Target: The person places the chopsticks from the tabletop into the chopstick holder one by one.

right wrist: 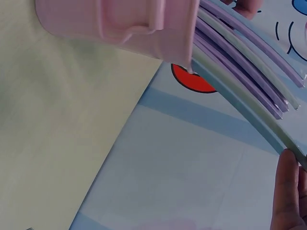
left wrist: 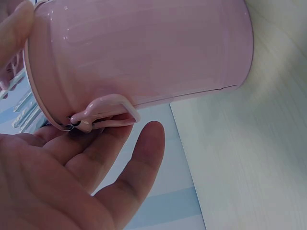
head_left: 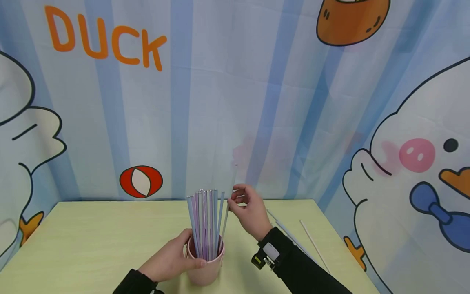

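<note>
A small pink metal bucket point(head_left: 204, 272) with side handles stands on the table, packed with upright straws point(head_left: 203, 224) in blue, purple and pale tints. My left hand point(head_left: 169, 256) grips it at the rim, thumb over the front and fingers round the left side by a handle point(left wrist: 108, 109). To the right, my right hand point(head_left: 251, 210) pinches a pale, see-through straw point(head_left: 226, 218) between thumb and fingers. That straw leans slightly right, its lower end inside the rim. In the right wrist view, the thumb or fingertip meets the pale straw point(right wrist: 261, 117) near its upper end.
Several loose straws point(head_left: 291, 236) lie on the table to the right, partly behind my right forearm, with a white one point(head_left: 312, 241) beside them. Beyond the pale wooden table point(head_left: 110, 228) hangs a striped curtain point(head_left: 224, 102) with cartoon ducks.
</note>
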Demonstrator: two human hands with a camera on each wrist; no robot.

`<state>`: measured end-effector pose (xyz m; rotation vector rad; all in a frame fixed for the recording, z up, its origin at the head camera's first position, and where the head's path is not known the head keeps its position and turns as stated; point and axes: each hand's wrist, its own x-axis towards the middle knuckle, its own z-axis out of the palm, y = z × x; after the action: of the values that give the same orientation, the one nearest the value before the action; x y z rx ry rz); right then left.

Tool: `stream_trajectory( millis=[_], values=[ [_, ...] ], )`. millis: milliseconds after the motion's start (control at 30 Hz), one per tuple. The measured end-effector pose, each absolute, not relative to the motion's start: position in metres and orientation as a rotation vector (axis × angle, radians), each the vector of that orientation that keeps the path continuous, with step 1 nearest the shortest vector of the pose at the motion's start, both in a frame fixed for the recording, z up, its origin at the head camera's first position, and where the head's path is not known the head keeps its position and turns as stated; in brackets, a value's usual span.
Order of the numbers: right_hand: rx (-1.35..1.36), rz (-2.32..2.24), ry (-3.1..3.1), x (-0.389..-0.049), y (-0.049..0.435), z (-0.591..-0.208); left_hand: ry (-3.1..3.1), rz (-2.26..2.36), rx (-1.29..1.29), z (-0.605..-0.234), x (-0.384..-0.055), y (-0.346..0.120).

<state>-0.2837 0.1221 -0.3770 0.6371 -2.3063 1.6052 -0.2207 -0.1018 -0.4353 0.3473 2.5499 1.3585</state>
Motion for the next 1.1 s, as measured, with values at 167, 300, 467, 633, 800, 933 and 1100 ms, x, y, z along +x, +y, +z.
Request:
stream_trajectory(
  millis=[167,300,467,633,800,933,1100],
  values=[
    [0.63,1.605,-2.356,-0.283,0.12,-0.389,2.554,1.362,0.354,-0.435,-0.22,-0.103],
    [0.645,1.558,-2.383,-0.281,0.117,-0.396,2.552,1.369,0.355,-0.435,-0.22,-0.103],
    [0.666,1.483,-2.422,-0.28,0.115,-0.408,2.547,1.38,0.354,-0.435,-0.22,-0.103],
    [0.66,1.409,-2.484,-0.278,0.115,-0.416,2.543,1.379,0.36,-0.436,-0.221,-0.103],
    [0.676,1.42,-2.511,-0.274,0.114,-0.42,2.55,1.378,0.372,-0.436,-0.22,-0.103],
    [0.676,1.43,-2.517,-0.273,0.114,-0.422,2.55,1.383,0.395,-0.436,-0.22,-0.104],
    [0.667,1.416,-2.539,-0.274,0.115,-0.424,2.549,1.384,0.399,-0.437,-0.22,-0.104]
  ],
)
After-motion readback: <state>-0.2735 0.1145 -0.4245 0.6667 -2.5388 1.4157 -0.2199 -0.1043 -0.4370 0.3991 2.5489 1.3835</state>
